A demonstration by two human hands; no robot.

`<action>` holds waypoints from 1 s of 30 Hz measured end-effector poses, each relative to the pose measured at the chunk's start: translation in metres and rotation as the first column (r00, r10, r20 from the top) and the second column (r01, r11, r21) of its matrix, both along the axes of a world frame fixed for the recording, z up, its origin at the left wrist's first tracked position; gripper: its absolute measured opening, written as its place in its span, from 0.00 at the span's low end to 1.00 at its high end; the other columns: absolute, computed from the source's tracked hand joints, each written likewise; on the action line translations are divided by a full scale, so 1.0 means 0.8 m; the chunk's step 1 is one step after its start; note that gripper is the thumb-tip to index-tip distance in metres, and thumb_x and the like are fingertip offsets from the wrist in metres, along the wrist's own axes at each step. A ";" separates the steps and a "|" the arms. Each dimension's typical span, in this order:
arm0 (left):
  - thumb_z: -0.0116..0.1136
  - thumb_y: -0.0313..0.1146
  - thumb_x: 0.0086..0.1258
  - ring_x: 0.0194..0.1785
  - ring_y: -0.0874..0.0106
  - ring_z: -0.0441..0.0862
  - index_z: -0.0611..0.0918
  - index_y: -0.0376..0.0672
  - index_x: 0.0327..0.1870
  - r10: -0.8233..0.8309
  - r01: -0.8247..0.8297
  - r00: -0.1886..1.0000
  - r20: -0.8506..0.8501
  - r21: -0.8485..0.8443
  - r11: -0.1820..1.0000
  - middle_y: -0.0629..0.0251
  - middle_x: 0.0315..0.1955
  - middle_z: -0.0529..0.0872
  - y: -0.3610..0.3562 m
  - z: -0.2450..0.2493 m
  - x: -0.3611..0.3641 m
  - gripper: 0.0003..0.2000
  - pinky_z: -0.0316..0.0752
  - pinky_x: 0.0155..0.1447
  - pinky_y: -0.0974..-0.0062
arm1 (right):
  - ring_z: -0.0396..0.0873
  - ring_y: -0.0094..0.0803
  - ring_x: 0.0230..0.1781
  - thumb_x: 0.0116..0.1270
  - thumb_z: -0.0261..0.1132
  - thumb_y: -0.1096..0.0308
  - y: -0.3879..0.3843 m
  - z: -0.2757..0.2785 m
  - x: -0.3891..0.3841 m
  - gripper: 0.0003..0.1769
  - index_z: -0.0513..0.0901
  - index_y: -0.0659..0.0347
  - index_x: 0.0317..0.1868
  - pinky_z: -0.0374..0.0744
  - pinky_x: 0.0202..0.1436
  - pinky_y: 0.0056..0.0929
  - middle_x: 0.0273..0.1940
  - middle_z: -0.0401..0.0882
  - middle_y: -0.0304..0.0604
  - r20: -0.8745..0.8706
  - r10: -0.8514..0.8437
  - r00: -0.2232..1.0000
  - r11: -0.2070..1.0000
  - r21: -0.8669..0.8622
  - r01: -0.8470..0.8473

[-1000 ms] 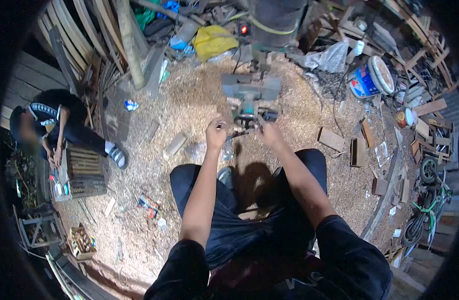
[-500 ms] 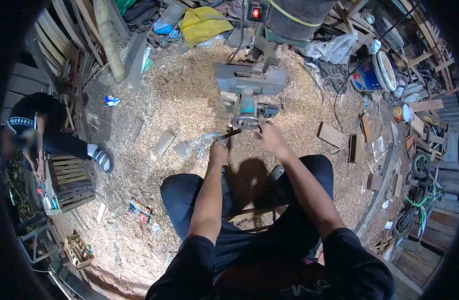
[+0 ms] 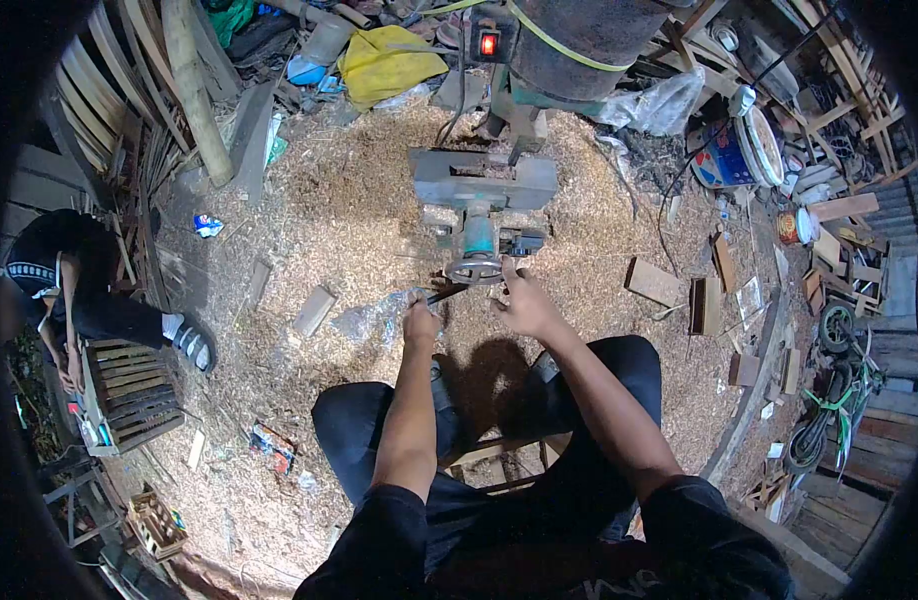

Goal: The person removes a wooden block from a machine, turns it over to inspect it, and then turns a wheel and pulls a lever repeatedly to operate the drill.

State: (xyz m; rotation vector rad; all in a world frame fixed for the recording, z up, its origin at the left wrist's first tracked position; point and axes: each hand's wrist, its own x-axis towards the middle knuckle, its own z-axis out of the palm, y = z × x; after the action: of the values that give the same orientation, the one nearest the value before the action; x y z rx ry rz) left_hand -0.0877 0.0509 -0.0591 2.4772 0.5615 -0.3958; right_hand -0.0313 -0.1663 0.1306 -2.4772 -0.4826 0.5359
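Note:
A metal handwheel [image 3: 474, 271] sits on the near end of a machine with a green-blue body [image 3: 479, 236] and a flat grey metal table [image 3: 486, 190]. My right hand [image 3: 529, 305] is at the right side of the wheel, its thumb and forefinger closed on the rim and the other fingers curled. To the left, my left hand [image 3: 420, 322] is wrapped round a dark bar [image 3: 448, 293] that reaches toward the underside of the wheel. Beside that hand, a clear plastic bag [image 3: 367, 321] lies on the shavings.
Wood shavings cover the floor, with wood blocks [image 3: 656, 282] on the right and another block [image 3: 314, 311] on the left. A large dark drum [image 3: 584, 50] stands behind the machine, near a lit red switch [image 3: 489, 43]. Another person [image 3: 109, 300] sits at left beside a slatted crate [image 3: 134, 395].
The view has tilted, so the machine and both hands appear lower and slightly further left. Both hands stay at the wheel and the bar, with little visible movement relative to them.

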 end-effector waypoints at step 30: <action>0.57 0.26 0.56 0.44 0.51 0.84 0.82 0.47 0.56 -0.146 0.146 0.989 0.000 0.063 0.987 0.51 0.40 0.86 0.018 -0.037 0.008 0.22 0.79 0.51 0.57 | 0.71 0.73 0.56 0.61 0.69 0.57 0.003 0.015 0.003 0.45 0.56 0.80 0.66 0.71 0.64 0.53 0.51 0.74 0.77 -0.021 0.010 1.000 0.998 0.064 -0.009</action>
State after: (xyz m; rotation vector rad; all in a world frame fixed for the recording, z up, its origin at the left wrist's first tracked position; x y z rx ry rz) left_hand -0.0817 0.0651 -0.0889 2.5876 0.3967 -0.4349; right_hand -0.0290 -0.1642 0.1428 -2.4073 -0.4958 0.5414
